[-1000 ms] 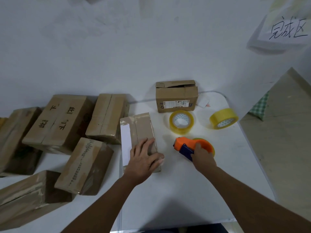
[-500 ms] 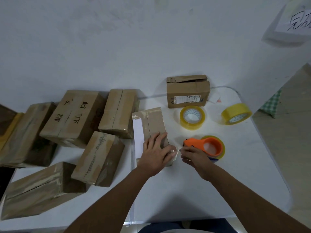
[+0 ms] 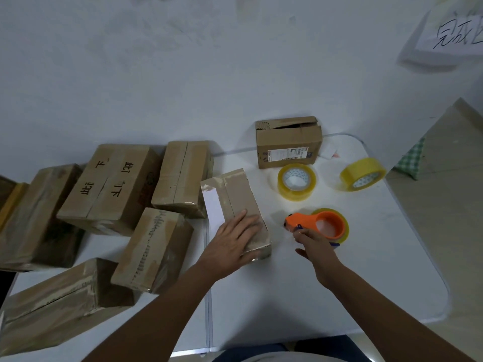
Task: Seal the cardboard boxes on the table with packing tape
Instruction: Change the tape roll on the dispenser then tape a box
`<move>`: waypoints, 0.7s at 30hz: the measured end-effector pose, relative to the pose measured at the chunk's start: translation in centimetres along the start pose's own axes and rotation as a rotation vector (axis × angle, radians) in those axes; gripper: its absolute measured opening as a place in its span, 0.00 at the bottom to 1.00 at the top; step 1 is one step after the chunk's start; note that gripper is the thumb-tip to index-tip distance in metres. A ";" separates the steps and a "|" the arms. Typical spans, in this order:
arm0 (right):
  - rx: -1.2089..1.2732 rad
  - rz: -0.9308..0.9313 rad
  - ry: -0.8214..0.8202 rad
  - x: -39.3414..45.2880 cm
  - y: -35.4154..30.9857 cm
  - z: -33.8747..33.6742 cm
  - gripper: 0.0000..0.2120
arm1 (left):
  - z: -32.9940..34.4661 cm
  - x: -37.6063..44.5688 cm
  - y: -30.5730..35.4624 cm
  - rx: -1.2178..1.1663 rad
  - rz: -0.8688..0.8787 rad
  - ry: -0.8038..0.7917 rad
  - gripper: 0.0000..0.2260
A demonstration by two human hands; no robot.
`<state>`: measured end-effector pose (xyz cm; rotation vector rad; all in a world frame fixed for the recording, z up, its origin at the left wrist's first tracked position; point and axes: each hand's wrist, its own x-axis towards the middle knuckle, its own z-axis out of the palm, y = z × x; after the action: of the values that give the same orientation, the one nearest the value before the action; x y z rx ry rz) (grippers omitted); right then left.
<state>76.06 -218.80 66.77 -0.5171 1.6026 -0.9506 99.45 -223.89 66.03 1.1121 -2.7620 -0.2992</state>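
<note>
Far-left boxes: two taped cardboard boxes at the left edge, one long box (image 3: 39, 218) lying tilted, one low box (image 3: 60, 304) nearest me.
Marked box: big box (image 3: 109, 188) with black handwritten characters on top, seam running down its lid.
Middle boxes: a taped box (image 3: 153, 250) in front, and a box with split lid seam (image 3: 183, 178) behind it near the wall.
Box in work: brown box (image 3: 236, 205) on the white worktop (image 3: 287, 296), white label strip along its left side, old tape on top (near end glossy with tape).
My left hand (image 3: 232, 242): flat on the near end of that box, fingers straight and spread, pressing down, thumb at the near corner.
Back box: small box (image 3: 288, 142) by the wall, lid flaps loose, shipping label facing me.
Spare tape: clear-yellow roll (image 3: 296, 182) lying flat just in front of the back box; a second yellow roll (image 3: 363, 174) tipped on edge, well right.
Dispenser: orange tape dispenser (image 3: 317, 224) with a yellow roll in it, on the worktop just right of the box in work.
My right hand (image 3: 315, 244): at the dispenser's near side, fingers curled against its blue part; cannot tell if I truly grip it.
Wall sign: paper sign (image 3: 452, 30) with handwriting, top right.
</note>
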 end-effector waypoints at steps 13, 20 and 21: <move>-0.182 -0.193 0.007 0.8 0.2 0.1 0.11 | 0.5 2.1 3.1 0.184 -0.181 0.120 0.24; -0.286 -0.338 0.001 2.5 1.1 1.4 0.09 | 0.7 0.3 1.2 0.223 -0.056 0.028 0.32; -0.297 -0.358 -0.001 2.9 1.3 1.8 0.09 | 0.7 0.2 1.1 0.236 -0.043 0.034 0.31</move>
<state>77.22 -220.77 63.99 -1.0363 1.6924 -0.9751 98.46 -223.16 65.61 1.2173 -2.8003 0.0438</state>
